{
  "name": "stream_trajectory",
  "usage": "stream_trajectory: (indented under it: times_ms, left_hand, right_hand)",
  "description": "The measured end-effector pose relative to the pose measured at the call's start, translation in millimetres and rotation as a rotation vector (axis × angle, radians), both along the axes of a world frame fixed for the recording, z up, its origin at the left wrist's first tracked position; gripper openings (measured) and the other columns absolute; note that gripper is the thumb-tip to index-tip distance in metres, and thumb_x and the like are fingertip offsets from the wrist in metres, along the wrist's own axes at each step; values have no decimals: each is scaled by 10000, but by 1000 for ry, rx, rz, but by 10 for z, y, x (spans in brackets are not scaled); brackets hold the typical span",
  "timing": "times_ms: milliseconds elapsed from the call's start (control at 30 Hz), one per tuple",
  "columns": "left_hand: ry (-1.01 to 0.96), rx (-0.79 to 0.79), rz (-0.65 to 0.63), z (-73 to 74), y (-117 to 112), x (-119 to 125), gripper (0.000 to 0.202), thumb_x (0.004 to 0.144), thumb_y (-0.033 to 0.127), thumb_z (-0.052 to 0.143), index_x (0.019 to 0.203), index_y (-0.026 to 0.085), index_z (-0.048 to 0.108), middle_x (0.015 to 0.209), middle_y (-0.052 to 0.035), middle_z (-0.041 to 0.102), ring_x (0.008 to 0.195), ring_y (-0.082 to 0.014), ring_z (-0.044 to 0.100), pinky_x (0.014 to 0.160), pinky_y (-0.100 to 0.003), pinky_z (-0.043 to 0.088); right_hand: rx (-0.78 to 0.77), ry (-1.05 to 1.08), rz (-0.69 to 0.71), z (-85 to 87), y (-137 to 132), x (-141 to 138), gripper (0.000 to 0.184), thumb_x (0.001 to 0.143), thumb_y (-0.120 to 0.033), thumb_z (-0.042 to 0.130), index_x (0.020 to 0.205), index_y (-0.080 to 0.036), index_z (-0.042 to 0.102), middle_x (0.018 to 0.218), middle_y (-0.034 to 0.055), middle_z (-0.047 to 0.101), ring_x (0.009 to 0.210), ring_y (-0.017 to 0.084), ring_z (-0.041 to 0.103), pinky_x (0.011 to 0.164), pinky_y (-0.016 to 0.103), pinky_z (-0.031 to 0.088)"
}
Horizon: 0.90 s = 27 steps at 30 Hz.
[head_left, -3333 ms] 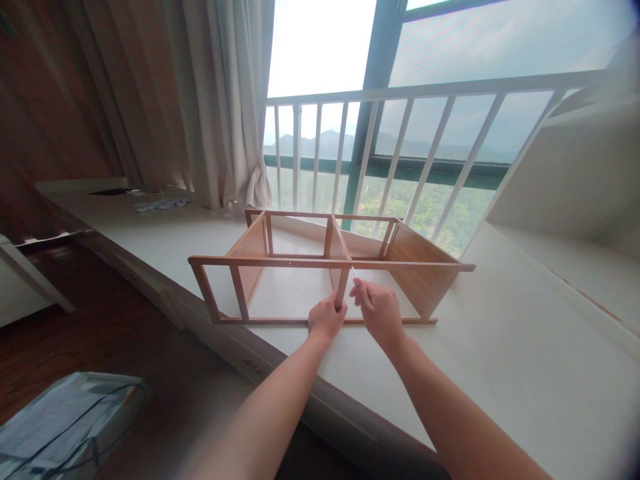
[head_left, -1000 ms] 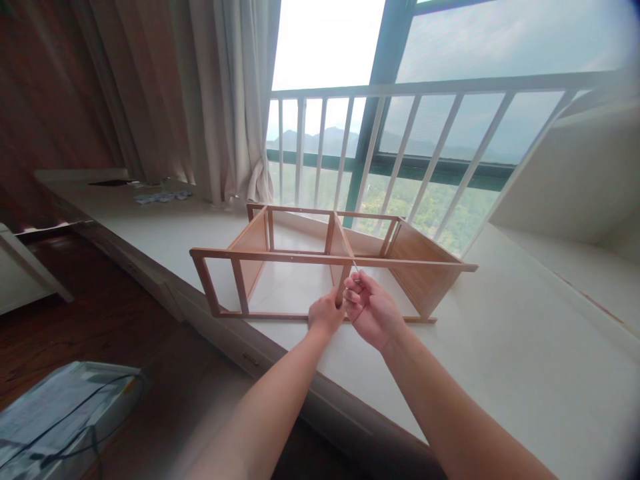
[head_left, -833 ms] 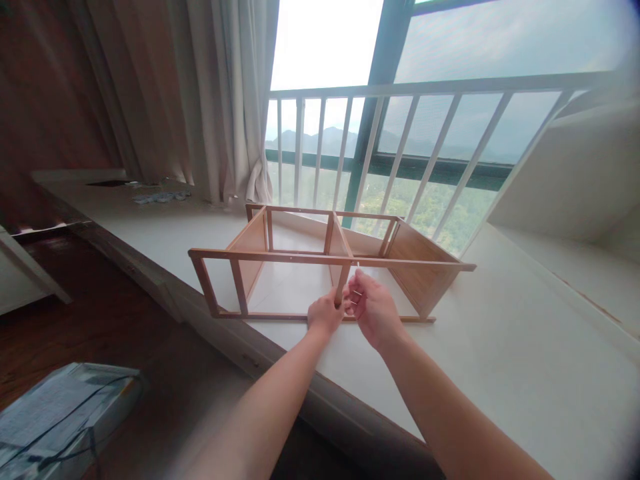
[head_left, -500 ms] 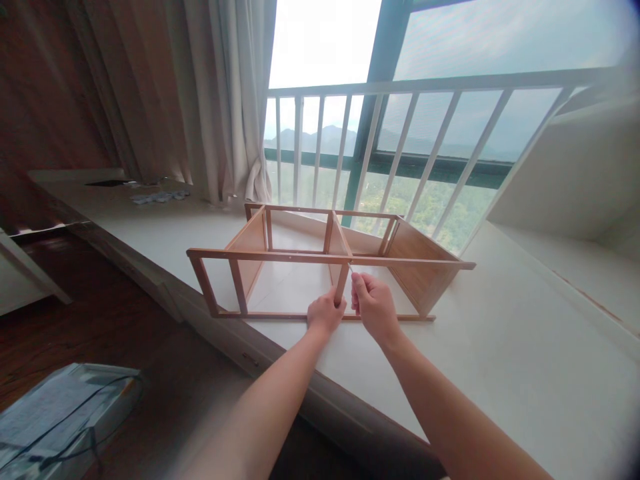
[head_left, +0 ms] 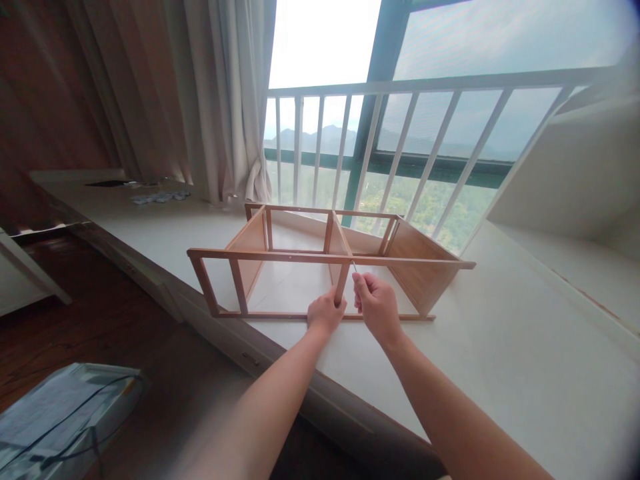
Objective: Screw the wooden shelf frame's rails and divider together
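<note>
A brown wooden shelf frame (head_left: 280, 257) lies on its side on the white window ledge, with three board panels standing between its rails. My left hand (head_left: 325, 312) is closed around the short middle crosspiece (head_left: 342, 285), near the lower rail. Just right of it, my right hand (head_left: 376, 303) pinches a thin metal hex key (head_left: 355, 267). The key's upper end meets the underside of the top near rail, close to the middle joint. Most of the key is hidden in my fingers.
The white ledge (head_left: 500, 347) drops off at its front edge to a dark wood floor. Small pale packets (head_left: 159, 197) lie far left by the curtain (head_left: 225, 100). White railings (head_left: 440, 150) stand behind. A light box with a black cable (head_left: 75, 413) sits lower left.
My right hand and the hex key have shifted very slightly to the right. My left hand and the shelf frame look unmoved.
</note>
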State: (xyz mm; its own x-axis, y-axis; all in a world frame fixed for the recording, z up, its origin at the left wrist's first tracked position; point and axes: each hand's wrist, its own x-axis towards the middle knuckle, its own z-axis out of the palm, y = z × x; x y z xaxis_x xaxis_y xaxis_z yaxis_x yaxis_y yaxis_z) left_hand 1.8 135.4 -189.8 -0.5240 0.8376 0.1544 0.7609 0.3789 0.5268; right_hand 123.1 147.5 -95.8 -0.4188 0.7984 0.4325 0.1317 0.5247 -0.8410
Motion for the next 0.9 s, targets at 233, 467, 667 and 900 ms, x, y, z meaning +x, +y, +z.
stream_trajectory:
  times_ms: [233, 467, 667, 900]
  left_hand:
    - [-6, 4, -2, -11, 2, 0, 400, 925, 487, 388, 1237, 327, 582, 966, -53, 723, 882, -216, 672, 775, -305, 470]
    - [-6, -9, -5, -1, -6, 0, 393, 920, 469, 408, 1255, 343, 569, 977, -49, 724, 891, -219, 676, 781, -310, 476]
    - [-12, -18, 6, 6, -3, 6, 397, 915, 484, 420, 1241, 324, 580, 977, -58, 728, 906, -221, 679, 798, -313, 477]
    - [-27, -17, 27, -2, 21, 23, 420, 929, 497, 379, 1240, 307, 586, 998, -63, 728, 930, -232, 683, 827, -336, 484]
  right_hand:
    - [0, 6, 16, -16, 22, 0, 517, 922, -589, 456, 627, -164, 463, 518, -16, 462, 486, 87, 427, 493, 209, 320]
    - [13, -6, 18, 17, 27, 11, 523, 919, -586, 465, 615, -160, 466, 514, -11, 478, 484, 85, 440, 495, 207, 348]
    - [-274, 128, 149, 78, -4, -49, 492, 849, -620, 546, 692, -153, 539, 531, 24, 559, 449, 119, 510, 429, 223, 387]
    - [-862, 500, 331, 246, -64, -110, 211, 861, -339, 544, 745, -187, 454, 618, 20, 579, 571, 122, 597, 465, 193, 442]
